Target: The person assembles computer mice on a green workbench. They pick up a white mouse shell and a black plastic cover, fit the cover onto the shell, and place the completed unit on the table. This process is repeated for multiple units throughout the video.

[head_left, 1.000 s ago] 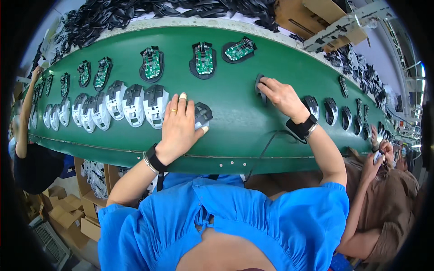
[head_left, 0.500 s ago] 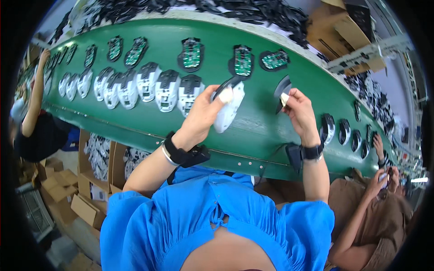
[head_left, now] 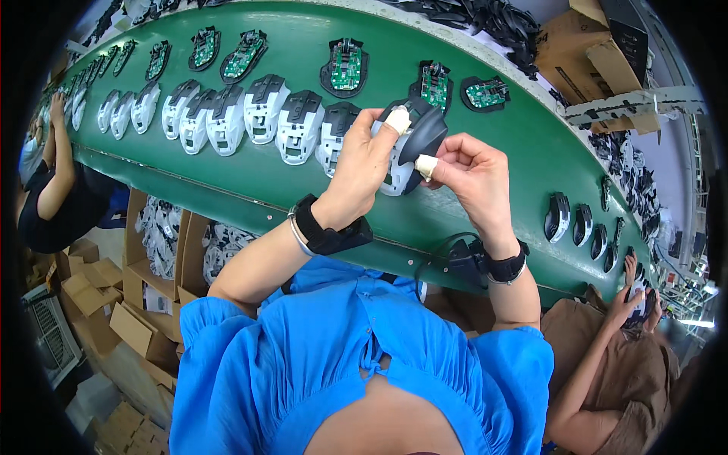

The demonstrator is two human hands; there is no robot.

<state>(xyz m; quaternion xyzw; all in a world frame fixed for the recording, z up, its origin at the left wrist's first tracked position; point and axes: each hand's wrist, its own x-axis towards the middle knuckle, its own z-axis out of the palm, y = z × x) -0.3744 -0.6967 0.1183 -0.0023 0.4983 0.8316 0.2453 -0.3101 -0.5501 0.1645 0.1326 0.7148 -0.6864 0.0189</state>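
Clamped with the left grip (head_left: 356,167) on a white shell (head_left: 395,180), with a pale-wrapped thumb (head_left: 399,119) laid against its dark upper side. Closed with the right grip (head_left: 478,171) on the lower right edge of a smooth dark cover (head_left: 426,138) — pinched there by a second pale-wrapped thumb (head_left: 426,165) and curled fingers. Held together, cover against shell, above the green surface (head_left: 523,136) and between both hands. Cannot tell how firmly seated.

Lined up to the left on the surface, in a bending row: white shells (head_left: 226,125) with dark upper parts, nearest one partly hidden behind the left hand. Spread out beyond these, green circuit boards (head_left: 346,67) on dark bases, including one (head_left: 434,82) partly covered by the held cover and another (head_left: 485,94) turned sideways just to its right. Set farther right, well apart from the hands, more dark-and-white shells (head_left: 557,218).

Piled past the far edge, loose dark parts (head_left: 485,19), with an open cardboard box (head_left: 580,61) to their right. Packed at lower left, below the surface, a carton of white parts (head_left: 159,235). Seen at far right, in brown, a co-worker (head_left: 607,356) — at far left, in dark clothing, another (head_left: 61,212).
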